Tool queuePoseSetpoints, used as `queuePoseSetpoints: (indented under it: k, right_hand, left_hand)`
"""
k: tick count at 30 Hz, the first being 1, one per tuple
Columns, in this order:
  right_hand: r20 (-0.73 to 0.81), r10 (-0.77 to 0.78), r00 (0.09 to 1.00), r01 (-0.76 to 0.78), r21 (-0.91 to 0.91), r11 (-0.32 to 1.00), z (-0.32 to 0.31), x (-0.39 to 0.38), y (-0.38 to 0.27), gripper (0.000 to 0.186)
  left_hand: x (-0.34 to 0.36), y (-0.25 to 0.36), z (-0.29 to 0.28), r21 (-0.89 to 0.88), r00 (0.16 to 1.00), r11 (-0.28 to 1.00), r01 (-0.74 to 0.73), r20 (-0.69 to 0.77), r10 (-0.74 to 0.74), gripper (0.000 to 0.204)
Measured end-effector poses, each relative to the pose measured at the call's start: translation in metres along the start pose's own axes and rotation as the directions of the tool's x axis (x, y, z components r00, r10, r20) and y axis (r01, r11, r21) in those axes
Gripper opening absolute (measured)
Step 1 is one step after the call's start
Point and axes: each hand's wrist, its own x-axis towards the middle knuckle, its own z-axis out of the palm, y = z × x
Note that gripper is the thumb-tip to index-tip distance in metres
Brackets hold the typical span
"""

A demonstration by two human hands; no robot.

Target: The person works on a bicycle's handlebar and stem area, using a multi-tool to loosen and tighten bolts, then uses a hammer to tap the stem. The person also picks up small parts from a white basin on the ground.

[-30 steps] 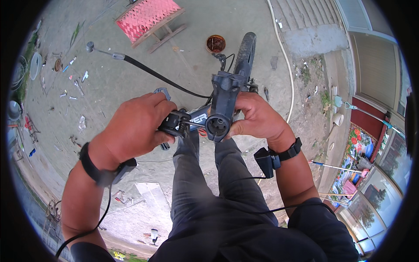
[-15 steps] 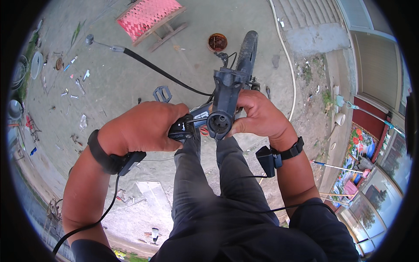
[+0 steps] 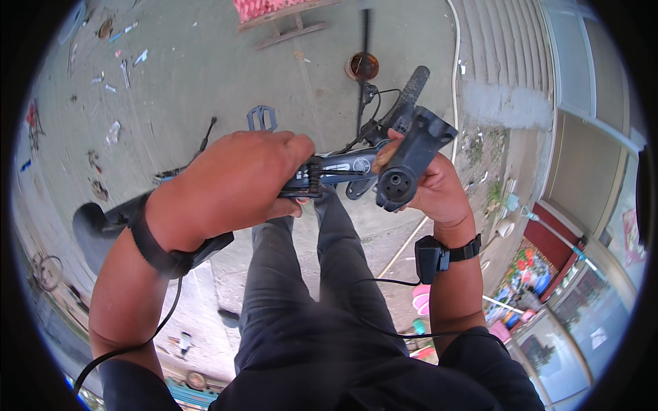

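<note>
My left hand (image 3: 226, 179) is closed around a black folding multi-tool (image 3: 314, 179). One thin key of the tool points right, over the dark bicycle frame (image 3: 346, 166), its tip short of the stem. Thumb and fingers of my right hand (image 3: 439, 186) grip a black bicycle stem (image 3: 419, 152) from the right and below. The stem leans up to the right, its round capped end nearest me and the bolt hole facing up. Below it, the right hand's fingers are partly hidden. A grey pedal (image 3: 262, 118) sits beyond my left hand.
The front tyre (image 3: 414, 85) extends away beyond the stem. Near it are cables and a long dark bar (image 3: 363, 61). The saddle (image 3: 92, 229) lies left of my forearm. A rusty pot (image 3: 363, 66), a red-topped bench (image 3: 281, 14) and scattered tools (image 3: 125, 74) rest on the ground.
The stem has tilted over and shifted right, away from the tool's key. The bicycle has turned, bringing the saddle into view; the long bar now points away. My view has shifted.
</note>
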Motion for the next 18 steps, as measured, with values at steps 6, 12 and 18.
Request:
queuePoseSetpoints:
  k: [6, 12, 18]
  right_hand:
    - [-0.002, -0.045, 0.999, 0.045, -0.071, 0.996, -0.003, 0.006, -0.002, 0.036]
    - [-0.037, -0.042, 0.998, 0.037, -0.148, 0.988, -0.001, 0.007, -0.004, 0.037]
    - [-0.017, -0.041, 0.999, 0.04, -0.047, 0.998, -0.003, 0.008, -0.002, 0.042]
  left_hand:
    - [0.0, -0.004, 0.009, -0.062, 0.997, 0.996, -0.067, -0.029, 0.066, 0.047]
    - [0.005, -0.009, 0.013, -0.036, 0.998, 0.997, -0.061, 0.004, 0.061, 0.048]
    - [0.007, -0.009, 0.012, -0.056, 0.998, 0.997, -0.054, 0.036, 0.056, 0.045]
